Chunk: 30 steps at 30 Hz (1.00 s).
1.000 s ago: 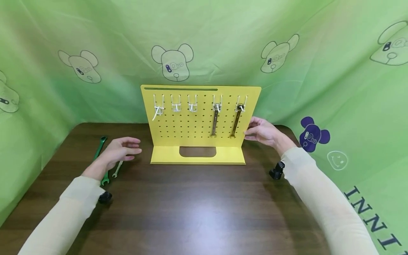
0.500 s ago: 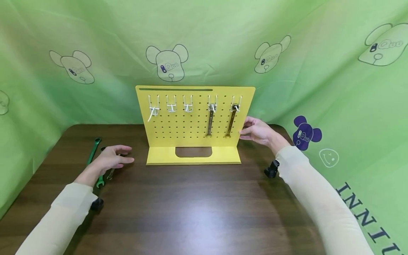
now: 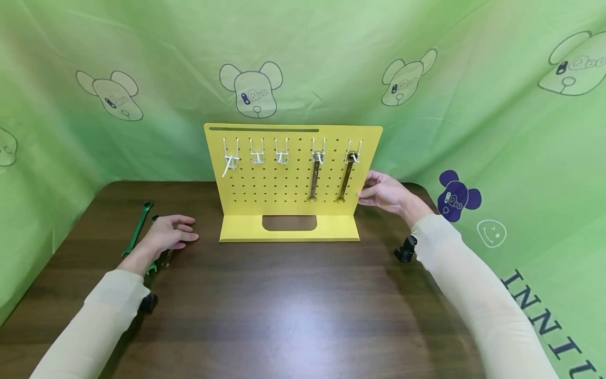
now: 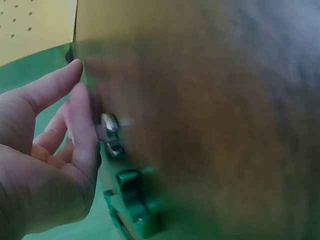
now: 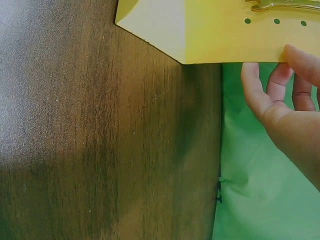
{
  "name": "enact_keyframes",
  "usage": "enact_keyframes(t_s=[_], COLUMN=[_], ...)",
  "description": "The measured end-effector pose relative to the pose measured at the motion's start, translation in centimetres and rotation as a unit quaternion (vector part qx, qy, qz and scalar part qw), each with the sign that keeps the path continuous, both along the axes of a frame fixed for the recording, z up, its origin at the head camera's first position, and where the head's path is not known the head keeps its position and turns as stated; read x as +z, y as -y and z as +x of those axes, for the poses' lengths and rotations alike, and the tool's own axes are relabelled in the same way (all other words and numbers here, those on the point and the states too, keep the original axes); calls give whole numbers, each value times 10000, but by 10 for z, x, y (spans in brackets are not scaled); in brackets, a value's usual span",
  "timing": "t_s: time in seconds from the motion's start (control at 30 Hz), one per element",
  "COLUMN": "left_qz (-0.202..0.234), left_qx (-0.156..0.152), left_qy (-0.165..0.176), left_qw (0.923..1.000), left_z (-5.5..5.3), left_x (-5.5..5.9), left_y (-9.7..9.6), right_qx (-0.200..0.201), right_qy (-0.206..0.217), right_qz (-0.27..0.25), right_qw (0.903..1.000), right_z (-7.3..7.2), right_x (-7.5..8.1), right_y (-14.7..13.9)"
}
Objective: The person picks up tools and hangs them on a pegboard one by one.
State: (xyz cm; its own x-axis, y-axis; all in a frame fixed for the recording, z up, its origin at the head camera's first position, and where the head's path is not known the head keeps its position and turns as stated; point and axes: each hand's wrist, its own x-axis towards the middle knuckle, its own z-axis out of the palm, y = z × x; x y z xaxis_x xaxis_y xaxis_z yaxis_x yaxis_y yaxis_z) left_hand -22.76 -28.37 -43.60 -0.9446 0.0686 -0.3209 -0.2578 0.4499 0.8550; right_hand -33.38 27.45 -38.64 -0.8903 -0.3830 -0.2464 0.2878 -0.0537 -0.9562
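Note:
My left hand point(image 3: 165, 234) hovers over the wrenches at the left of the table, fingers loosely bent. It covers the middle of a green combination wrench point(image 3: 151, 270) and most of a smaller silver wrench point(image 3: 167, 258). In the left wrist view, the silver wrench's end point(image 4: 112, 131) shows right beside my fingertips. Another green wrench point(image 3: 137, 229) lies farther left. My right hand point(image 3: 384, 193) holds the yellow pegboard point(image 3: 265, 184) by its right edge, thumb in front and fingers behind. Two wrenches, a dark grey one point(image 3: 314, 179) and a bronze-looking one point(image 3: 346, 179), hang on the board.
White hooks stand along the board's upper part; the left point(image 3: 231, 161), second point(image 3: 257, 157) and third point(image 3: 282, 157) carry no tool. The board's base point(image 3: 241, 230) rests on the brown wooden table point(image 3: 284, 305). A green printed curtain point(image 3: 322, 63) closes off the back and sides.
My left hand has moved left and slightly nearer to me, lower over the wrenches. My right hand keeps its hold on the pegboard's edge. The head view has shifted a little.

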Motion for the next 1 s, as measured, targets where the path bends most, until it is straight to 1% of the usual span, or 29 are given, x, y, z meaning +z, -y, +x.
enact_keyframes(t_s=[0.13, 0.27, 0.4, 0.5, 0.57, 0.63, 0.8, 1.0], left_qz=[173, 117, -143, -398, -476, -424, -91, 7], left_qx=[124, 239, 126, -45, -80, -58, 49, 131], left_qy=[-6, -7, 125, 202, 218, 244, 384, 416], left_qw=[9998, 9996, 9997, 9990, 9986, 9988, 9992, 9990], left_z=[0, 0, 1, 1, 1, 0, 1, 2], left_x=[1, 5, 10, 10, 10, 9, 8, 7], left_y=[7, 15, 22, 24, 22, 22, 23, 24], right_qx=[-49, -72, -51, -44, -35, -54, -73, -87], right_qy=[27, 73, 62, 51, 49, 58, 74, 56], right_qz=[49, 80, 61, 38, 10, -8, -51, -14], right_qw=[10000, 9999, 9999, 10000, 10000, 10000, 9999, 9999], right_z=[0, 1, 0, 0, 0, 0, 1, 0], right_x=[0, 1, 2, 1, 1, 1, 0, 0], right_y=[1, 2, 2, 1, 0, 0, 0, 1])
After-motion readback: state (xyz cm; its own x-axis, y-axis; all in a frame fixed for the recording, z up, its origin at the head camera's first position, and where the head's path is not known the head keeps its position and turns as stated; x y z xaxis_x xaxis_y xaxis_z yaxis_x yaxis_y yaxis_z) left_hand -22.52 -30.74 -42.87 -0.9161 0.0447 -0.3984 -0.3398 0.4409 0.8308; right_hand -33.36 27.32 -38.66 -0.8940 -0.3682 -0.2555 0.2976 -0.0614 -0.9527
